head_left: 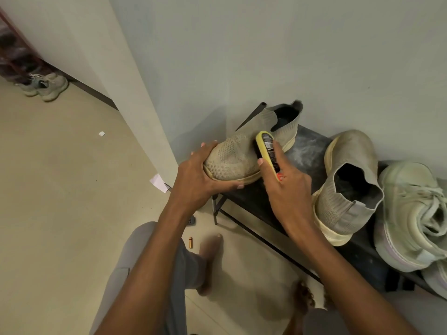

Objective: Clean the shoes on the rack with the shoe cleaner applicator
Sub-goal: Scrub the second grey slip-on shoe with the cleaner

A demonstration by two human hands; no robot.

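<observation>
Pale wall corner, beige floor, low black rack (307, 151) against the wall. Left hand (200, 175) grips the toe of a beige knit shoe (237, 155) at the rack's left end. Right hand (287, 189) holds the yellow shoe cleaner applicator (266, 151) pressed on the shoe's side. Second knit shoe (348, 184) and pale sneaker (413, 213) sit further right on the rack.

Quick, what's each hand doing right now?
Left hand: grips the toe of the knit shoe.
Right hand: holds the applicator against that shoe's side.
</observation>
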